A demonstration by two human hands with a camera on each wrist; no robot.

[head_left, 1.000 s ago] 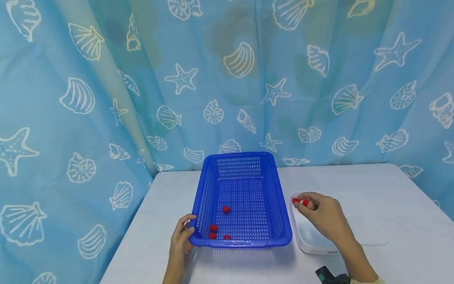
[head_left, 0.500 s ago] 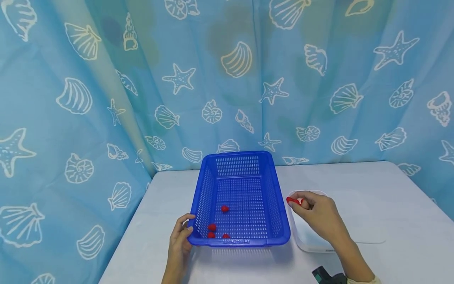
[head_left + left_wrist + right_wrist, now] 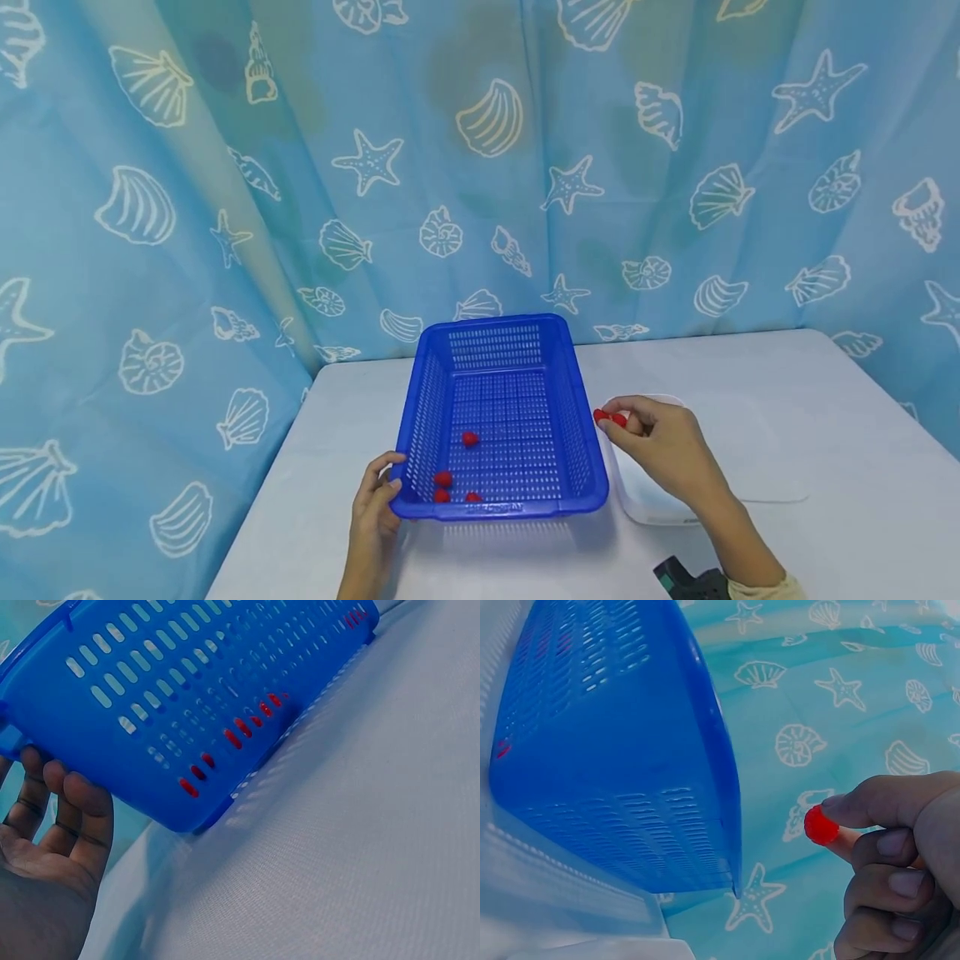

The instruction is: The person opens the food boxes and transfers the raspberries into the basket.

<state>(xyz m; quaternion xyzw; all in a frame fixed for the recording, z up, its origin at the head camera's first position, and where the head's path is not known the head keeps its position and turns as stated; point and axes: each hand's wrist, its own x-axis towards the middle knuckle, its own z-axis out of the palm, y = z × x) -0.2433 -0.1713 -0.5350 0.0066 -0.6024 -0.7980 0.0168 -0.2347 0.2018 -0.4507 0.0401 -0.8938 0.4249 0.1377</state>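
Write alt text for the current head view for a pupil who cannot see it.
A person's right-hand grip pinches small red berry-like pieces just right of a blue mesh basket, partly hiding a white container. The left-hand grip holds the basket's near left corner; four more red pieces show inside. A shell-patterned blue curtain hangs behind.

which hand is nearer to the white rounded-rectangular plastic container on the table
Right. The right hand is over the container in the head view; the left hand is across the blue rectangular perforated plastic basket from it, gripping the basket's near left corner.
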